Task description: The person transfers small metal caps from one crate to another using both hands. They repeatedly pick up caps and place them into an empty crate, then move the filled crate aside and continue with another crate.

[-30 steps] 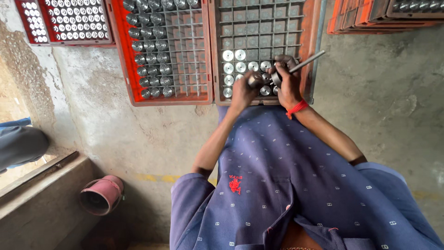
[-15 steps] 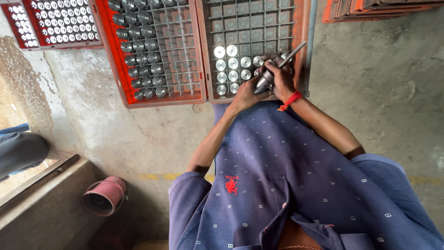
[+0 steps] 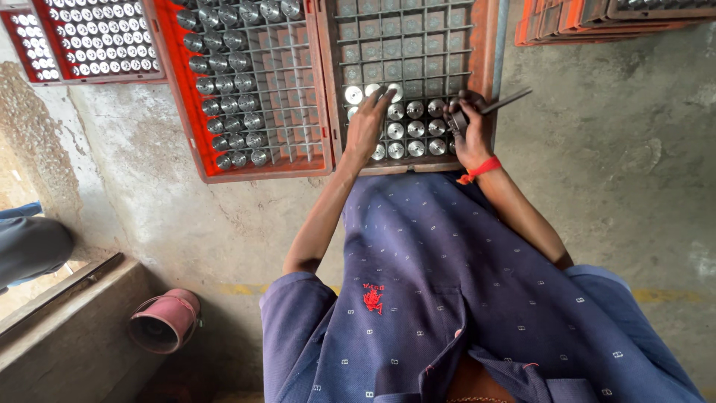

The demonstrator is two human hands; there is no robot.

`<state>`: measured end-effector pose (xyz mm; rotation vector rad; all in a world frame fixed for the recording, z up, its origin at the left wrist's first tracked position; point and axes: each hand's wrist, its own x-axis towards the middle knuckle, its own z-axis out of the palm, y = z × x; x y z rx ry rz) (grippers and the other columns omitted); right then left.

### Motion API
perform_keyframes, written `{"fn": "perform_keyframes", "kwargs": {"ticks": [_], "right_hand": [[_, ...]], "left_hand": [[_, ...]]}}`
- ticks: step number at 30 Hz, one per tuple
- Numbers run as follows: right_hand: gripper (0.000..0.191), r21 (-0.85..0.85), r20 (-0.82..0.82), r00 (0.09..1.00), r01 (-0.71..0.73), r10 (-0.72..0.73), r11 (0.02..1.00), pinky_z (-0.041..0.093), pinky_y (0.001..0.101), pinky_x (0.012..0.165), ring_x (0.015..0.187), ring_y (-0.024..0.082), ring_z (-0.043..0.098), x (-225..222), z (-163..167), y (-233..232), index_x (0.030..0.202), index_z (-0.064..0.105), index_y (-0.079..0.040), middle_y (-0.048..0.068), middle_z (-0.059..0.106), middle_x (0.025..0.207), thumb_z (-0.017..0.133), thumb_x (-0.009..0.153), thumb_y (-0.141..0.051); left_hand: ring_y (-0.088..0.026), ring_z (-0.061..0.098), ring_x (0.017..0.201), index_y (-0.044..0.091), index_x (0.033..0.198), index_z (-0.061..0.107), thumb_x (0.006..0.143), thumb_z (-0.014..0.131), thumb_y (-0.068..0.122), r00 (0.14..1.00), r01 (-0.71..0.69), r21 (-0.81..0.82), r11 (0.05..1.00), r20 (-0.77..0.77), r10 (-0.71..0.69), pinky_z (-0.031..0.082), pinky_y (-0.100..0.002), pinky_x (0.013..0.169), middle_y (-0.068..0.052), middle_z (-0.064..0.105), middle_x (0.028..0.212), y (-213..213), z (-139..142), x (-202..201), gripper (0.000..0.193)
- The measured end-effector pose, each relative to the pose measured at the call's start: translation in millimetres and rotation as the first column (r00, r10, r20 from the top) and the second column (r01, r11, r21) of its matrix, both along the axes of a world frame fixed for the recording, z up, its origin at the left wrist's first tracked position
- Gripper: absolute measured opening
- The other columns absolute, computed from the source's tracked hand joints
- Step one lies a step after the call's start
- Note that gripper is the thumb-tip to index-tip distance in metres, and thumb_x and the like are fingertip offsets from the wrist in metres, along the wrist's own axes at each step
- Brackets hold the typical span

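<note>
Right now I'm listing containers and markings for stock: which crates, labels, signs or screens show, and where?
No labels, signs or screens.
Dark gridded crate, top centre: round silver parts; left hand on one, right hand holds a dark rod.
Red gridded crate, left of it: metal cylinders.
Red tray, top left.
Orange crates, stacked top right.

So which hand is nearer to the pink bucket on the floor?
The left hand. It is over the grid tray, on the side toward the pink bucket. The right hand, holding a metal rod, is farther away on the tray's other side.
</note>
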<state>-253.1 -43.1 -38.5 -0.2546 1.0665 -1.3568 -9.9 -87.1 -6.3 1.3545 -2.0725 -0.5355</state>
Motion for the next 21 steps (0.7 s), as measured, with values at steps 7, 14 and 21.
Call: {"fn": "perform_keyframes", "kwargs": {"ticks": [7,14,21], "right_hand": [[0.008,0.049,-0.041,0.999,-0.012,0.014,0.999,0.056,0.0338,0.087,0.087,0.016,0.066,-6.0,4.1,22.9,0.111,0.061,-0.007,0.004,0.064,0.092,0.058,0.104,-0.005],[0.008,0.052,-0.037,0.999,-0.001,0.003,0.999,0.057,0.0328,0.084,0.085,0.017,0.067,-3.5,1.0,29.3,0.108,0.061,-0.006,0.005,0.065,0.087,0.056,0.103,-0.003],[0.013,0.039,-0.074,0.997,0.006,-0.003,0.999,0.057,0.0326,0.084,0.084,0.017,0.066,-8.0,-0.8,42.2,0.114,0.061,-0.003,0.007,0.064,0.088,0.055,0.103,-0.001]], "left_hand": [[-0.033,0.065,0.124,0.009,0.126,0.071,0.097,0.067,-0.002,0.892,-0.441,-0.091,0.893,0.068,0.448,0.045,-0.051,0.112,-0.014,0.076,0.115,-87.7,25.5,79.8,0.031],[-0.053,0.027,0.142,0.011,0.138,0.062,0.086,0.082,0.038,0.81,-0.512,-0.018,0.859,0.322,0.49,0.022,-0.071,0.114,-0.033,0.035,0.152,-163.4,42.6,101.8,0.062],[-0.042,0.037,0.141,0.013,0.123,0.07,0.082,0.093,0.04,0.885,-0.44,-0.186,0.879,0.079,0.459,0.036,-0.062,0.117,-0.024,0.047,0.147,-141.8,54.8,123.3,0.054]]}}
